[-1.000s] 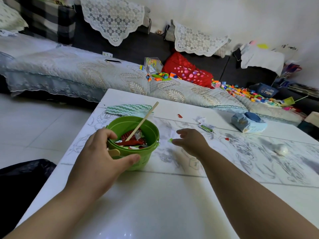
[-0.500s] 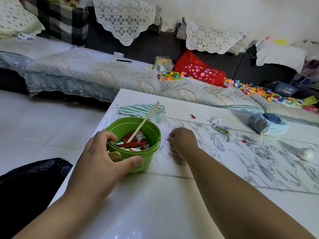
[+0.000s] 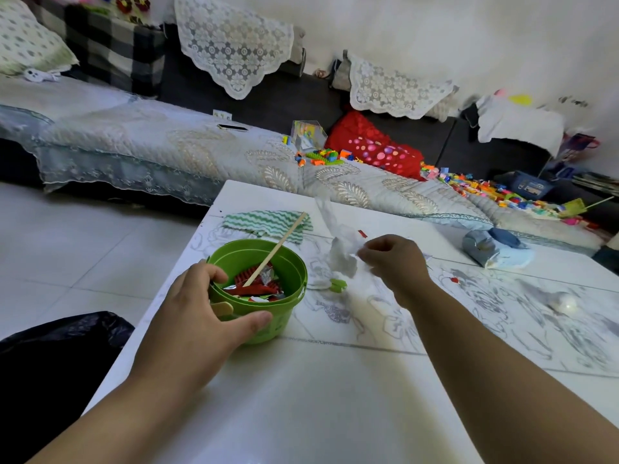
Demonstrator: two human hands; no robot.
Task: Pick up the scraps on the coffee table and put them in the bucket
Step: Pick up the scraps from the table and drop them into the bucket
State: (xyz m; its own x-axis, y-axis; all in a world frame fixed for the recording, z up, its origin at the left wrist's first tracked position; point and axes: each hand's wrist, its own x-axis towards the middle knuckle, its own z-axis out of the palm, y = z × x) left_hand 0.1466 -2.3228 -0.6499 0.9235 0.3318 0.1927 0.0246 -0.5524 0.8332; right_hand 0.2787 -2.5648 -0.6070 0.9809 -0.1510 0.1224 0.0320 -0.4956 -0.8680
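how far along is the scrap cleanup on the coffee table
Partly done. The green bucket, steadied by the left hand, already holds red and foil scraps and a wooden stick. The right hand pinches a white crumpled wrapper lifted beside the bucket. Left: a small green scrap, red bits and a white ball.

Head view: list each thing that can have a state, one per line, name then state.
green bucket: upright on the coffee table, partly filled with scraps.
wooden stick: leaning in the bucket, its top past the rim.
left hand: gripping the bucket's near side.
right hand: closed on the white wrapper.
white wrapper: lifted, crumpled, beside the bucket.
green-striped cloth: lying flat behind the bucket.
blue tissue pack: lying on the table, torn open.
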